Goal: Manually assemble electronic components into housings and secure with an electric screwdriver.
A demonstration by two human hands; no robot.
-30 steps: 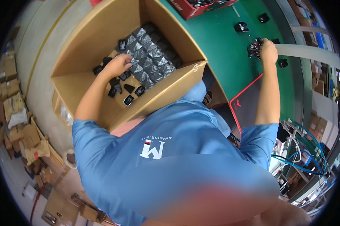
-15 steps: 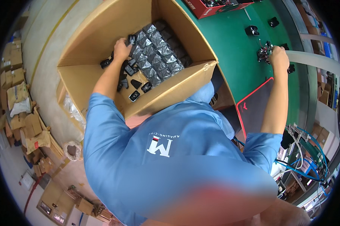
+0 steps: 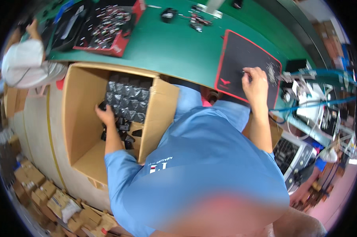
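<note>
My left hand (image 3: 105, 115) reaches into a large cardboard box (image 3: 85, 160), with its fingers closed around a small black plastic case (image 3: 102, 106). Beside it, rows of dark plastic-wrapped pieces (image 3: 127, 103) fill the far part of the box. Several loose black cases (image 3: 125, 125) lie nearer on the box floor. Above the black mat with a red rim (image 3: 236, 51), my right hand (image 3: 256, 83) is closed in a pinch; whatever is between the fingertips is too small to make out. A scatter of tiny light pieces (image 3: 272, 73) lies on the mat to its right.
On the green bench (image 3: 166, 49) stand a red box of small parts (image 3: 117, 49), a black casing (image 3: 169, 15) and a clump of wired parts (image 3: 198, 21). Blue hoses (image 3: 324, 103) run at the right. Another person (image 3: 26, 59) works at far left.
My view has swung right. My right hand has left the wired clump and come over the mat. My left hand remains in the box with a black case.
</note>
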